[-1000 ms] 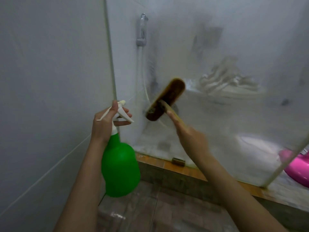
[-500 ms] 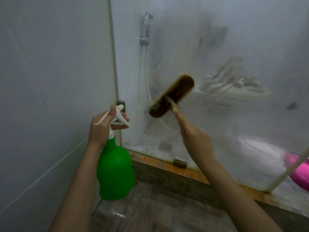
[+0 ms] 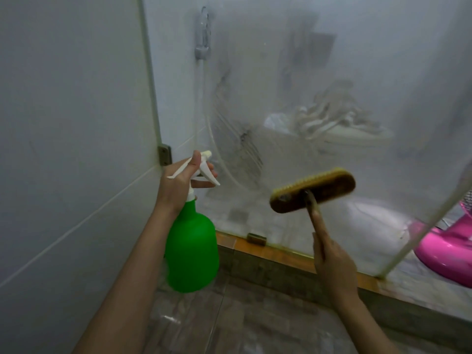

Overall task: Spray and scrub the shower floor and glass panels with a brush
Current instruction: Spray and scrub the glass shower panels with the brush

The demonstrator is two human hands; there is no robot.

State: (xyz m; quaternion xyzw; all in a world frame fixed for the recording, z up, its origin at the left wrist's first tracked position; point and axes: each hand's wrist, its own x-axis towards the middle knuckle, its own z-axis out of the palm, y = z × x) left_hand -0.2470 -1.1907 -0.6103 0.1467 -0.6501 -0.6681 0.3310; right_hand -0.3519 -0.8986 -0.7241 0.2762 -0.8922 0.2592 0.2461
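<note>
Since the glass panel [image 3: 383, 60] fills most of the view straight ahead, it's the surface both hands face. It's fogged & streaky and stands on an orange-topped curb [image 3: 281, 254], w/ the white tiled wall [image 3: 63, 123] meeting it at left. Grey floor tiles [image 3: 255, 320] lie below & nearer, wet-looking. Past the panel's right edge sits a pink plastic thing [image 3: 439, 251], prob a fan base.

The green spray bottle [image 3: 191, 251] hangs upright, left of centre, nozzle aimed at the lower-left glass. The brush [image 3: 313, 190] is up in front of the lower-middle glass, right of the bottle & apart from it. The head's long axis runs approx level, right end tipped a bit higher, bristles turned to the panel. The handle drops from mid-head back toward the person. The head is blurred, so can't tell if the bristles touch the glass or sit just off it. My read: this is the glass-scrubbing step. The brush hand is nearer the middle & right of the panel, so the stroke is its to make.

The left hand [image 3: 178, 185] wraps the bottle neck, thumb up over the sprayer top, fingers curled on the white trigger. The right hand [image 3: 332, 267] is closed round the lower handle, index finger laid along it toward the head.
</note>
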